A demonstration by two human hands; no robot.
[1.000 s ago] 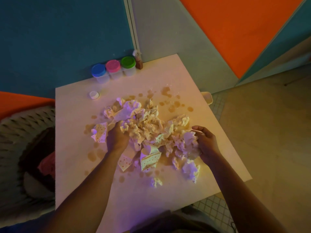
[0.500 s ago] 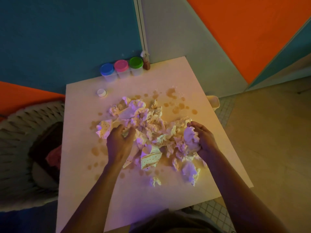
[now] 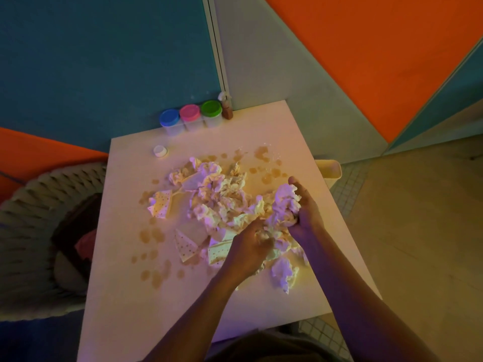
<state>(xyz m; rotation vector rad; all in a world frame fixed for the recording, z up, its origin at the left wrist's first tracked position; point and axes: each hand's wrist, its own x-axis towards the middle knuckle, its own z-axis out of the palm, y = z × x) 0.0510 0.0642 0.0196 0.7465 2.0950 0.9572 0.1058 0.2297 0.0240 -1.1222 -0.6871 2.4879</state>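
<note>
A heap of crumpled white paper napkins (image 3: pixel 222 197) lies in the middle of a white square table (image 3: pixel 125 296), over brown spill stains (image 3: pixel 151 235). Some napkins are dotted, one at the heap's left (image 3: pixel 160 205) and others at its near side (image 3: pixel 187 246). My right hand (image 3: pixel 304 210) grips a wad of napkins at the heap's right side. My left hand (image 3: pixel 248 250) is close beside it at the heap's near right, fingers curled into crumpled napkins. A loose crumpled napkin (image 3: pixel 283 273) lies just below my hands.
Three small tubs with blue (image 3: pixel 170 118), pink (image 3: pixel 190 112) and green (image 3: pixel 211 108) lids stand at the table's far edge, beside a small brown bottle (image 3: pixel 226 108). A white cap (image 3: pixel 160 151) lies near them. A woven basket (image 3: pixel 34 231) sits left; a pale bin (image 3: pixel 329 170) stands right.
My left hand has crossed from the heap's left side to its near right, beside my right hand. The right hand has pulled its wad slightly up and inward.
</note>
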